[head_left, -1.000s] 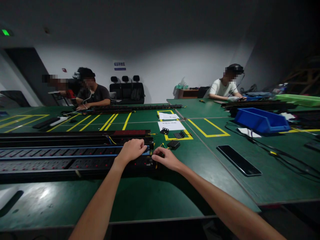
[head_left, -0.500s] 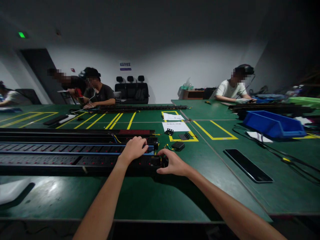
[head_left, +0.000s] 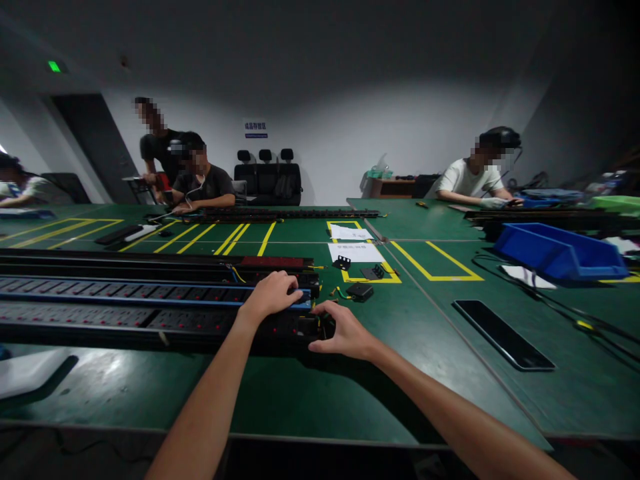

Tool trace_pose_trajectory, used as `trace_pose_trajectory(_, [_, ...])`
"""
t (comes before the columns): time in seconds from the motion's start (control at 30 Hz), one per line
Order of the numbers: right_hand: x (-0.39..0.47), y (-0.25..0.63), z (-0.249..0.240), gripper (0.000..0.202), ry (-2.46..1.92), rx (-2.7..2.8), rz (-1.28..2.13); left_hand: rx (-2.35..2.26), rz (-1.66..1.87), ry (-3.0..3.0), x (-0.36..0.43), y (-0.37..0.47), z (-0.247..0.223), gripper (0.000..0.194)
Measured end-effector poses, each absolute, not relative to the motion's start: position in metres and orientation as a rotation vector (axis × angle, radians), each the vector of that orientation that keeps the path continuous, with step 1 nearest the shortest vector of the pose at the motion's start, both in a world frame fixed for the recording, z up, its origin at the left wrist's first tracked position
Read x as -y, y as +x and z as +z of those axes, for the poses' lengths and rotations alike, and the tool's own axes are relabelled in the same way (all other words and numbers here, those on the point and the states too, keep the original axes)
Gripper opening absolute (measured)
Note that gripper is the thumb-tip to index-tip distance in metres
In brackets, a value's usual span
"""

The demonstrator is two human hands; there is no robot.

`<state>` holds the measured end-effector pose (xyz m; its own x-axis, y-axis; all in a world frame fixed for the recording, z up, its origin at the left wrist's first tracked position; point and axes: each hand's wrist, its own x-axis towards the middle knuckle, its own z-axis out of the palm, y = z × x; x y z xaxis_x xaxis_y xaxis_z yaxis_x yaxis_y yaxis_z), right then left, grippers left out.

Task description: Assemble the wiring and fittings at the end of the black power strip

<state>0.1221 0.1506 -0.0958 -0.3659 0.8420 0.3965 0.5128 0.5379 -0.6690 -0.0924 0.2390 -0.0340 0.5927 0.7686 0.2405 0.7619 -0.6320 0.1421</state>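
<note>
Long black power strips with rows of sockets lie side by side across the left of the table. The front power strip [head_left: 200,325] has small red marks along it; behind it runs a blue-edged power strip [head_left: 150,293]. My left hand [head_left: 273,293] lies over the strips near their right end, its fingers bent down over the blue-edged one. My right hand [head_left: 343,331] is curved around the front strip's right end, thumb low and fingers above. Between them is a dark end piece [head_left: 327,325], mostly hidden.
A small black box [head_left: 360,292] with wires and black brackets [head_left: 343,262] lie beyond my right hand, near paper sheets [head_left: 355,253]. To the right are a phone [head_left: 503,335], a cable [head_left: 550,307] and a blue bin [head_left: 560,252]. Co-workers sit across the table.
My view has shifted slightly, and both hands keep nearly the same hold at the strip's end. In the background at left, a leaning person has straightened up.
</note>
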Motion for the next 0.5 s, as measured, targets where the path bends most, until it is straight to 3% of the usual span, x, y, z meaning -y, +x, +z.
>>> trace_pose_trajectory(0.5, [-0.142, 0.094, -0.085, 0.061, -1.089, 2.153, 0.367, -1.343, 0.453, 2.792, -0.239, -0.092, -0.035, 0.025])
